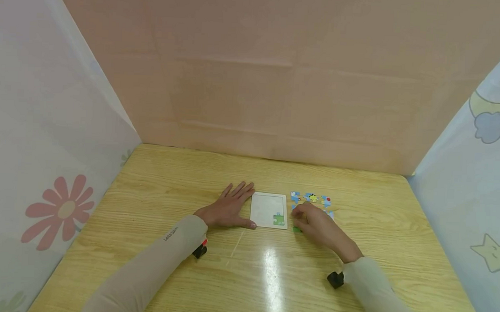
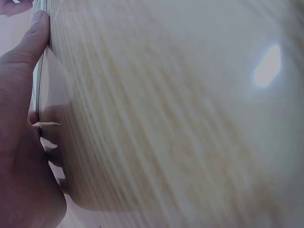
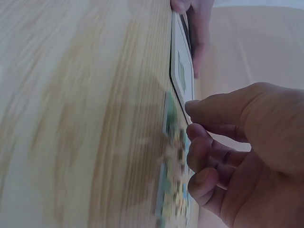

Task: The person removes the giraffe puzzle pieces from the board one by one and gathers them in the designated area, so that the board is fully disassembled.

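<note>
A square white puzzle board (image 1: 266,205) lies flat on the table, with a green jigsaw piece (image 1: 278,220) in its lower right corner. My left hand (image 1: 230,210) rests at the board's left side, fingers spread and the thumb against its lower left corner. To the right of the board, my right hand (image 1: 319,224) is over a group of loose jigsaw pieces (image 1: 313,197), mostly blue with yellow, red and green bits. Its fingers are bent and the thumb (image 3: 213,109) is close to the fingertips. Whether a piece is between them is hidden.
The wooden table (image 1: 170,181) reaches a brown back wall (image 1: 235,105), with patterned cloth sides left (image 1: 69,122) and right (image 1: 460,181). Black wrist devices (image 1: 335,279) hang below both sleeves. Light glares off the tabletop in front of the board.
</note>
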Tool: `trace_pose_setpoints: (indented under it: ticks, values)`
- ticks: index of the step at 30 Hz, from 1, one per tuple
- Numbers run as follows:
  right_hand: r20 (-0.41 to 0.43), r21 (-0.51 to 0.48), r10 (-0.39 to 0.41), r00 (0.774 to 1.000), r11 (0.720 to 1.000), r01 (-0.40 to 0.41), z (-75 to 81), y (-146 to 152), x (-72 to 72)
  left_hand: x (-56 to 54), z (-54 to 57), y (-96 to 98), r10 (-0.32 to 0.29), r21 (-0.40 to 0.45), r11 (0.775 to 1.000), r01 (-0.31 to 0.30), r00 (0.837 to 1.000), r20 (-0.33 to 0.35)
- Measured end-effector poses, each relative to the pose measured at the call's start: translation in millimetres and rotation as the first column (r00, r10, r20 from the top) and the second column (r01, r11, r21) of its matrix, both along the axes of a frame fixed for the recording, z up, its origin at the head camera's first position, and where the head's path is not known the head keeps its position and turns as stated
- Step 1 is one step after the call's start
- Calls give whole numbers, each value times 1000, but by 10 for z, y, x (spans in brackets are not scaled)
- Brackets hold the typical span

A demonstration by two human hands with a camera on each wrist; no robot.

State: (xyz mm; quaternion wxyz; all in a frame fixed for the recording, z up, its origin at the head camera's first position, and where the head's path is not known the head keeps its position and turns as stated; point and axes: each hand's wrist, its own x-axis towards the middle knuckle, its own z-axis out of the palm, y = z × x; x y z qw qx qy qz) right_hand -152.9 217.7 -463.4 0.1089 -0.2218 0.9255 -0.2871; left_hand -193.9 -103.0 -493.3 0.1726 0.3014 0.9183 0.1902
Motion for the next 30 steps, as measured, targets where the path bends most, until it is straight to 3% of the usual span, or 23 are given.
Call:
trace_pose_setpoints:
  ticks: [5,15,24,30]
  values:
    - [13,-1,25,1000,1000,-25,-32,-158,-13,-3,-12,9,0,-11,1000,0,1000,-5]
    - [23,92,27,999,995,-29,-32,-312,-95,17,35,12,1,-2,1000,-1,1000,-3]
    - [77,66,-1,997,998,-4,-12,-329,-109,15,47,19,2,4,1000,-2,1000,5]
    - [73,-22,-11,997,1000,13,2,-338,-108,9,24,18,7,6,1000,-7,1000,-5]
